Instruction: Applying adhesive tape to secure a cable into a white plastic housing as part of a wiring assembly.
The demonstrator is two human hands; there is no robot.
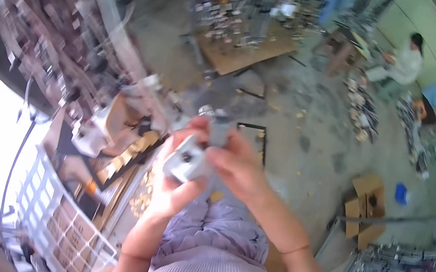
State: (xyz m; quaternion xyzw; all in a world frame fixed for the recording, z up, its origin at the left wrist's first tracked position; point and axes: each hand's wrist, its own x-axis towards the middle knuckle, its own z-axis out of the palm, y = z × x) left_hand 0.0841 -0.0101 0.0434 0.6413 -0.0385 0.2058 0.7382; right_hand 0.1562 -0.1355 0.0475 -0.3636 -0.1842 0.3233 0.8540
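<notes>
Both my hands are raised in front of my lap, close together and blurred by motion. In my left hand is a white block-shaped part with a dark round hole or knob on its face; the fingers are closed around it. My right hand pinches a grey squarish part just beyond the white one. A small shiny metal piece shows at its far left edge. Whether the white and grey parts are joined, I cannot tell.
On the left are a white plastic crate and a bench with yellowish pieces. A cardboard box and a blue object lie on the floor at right. Laden racks stand ahead. Two people sit at the far right.
</notes>
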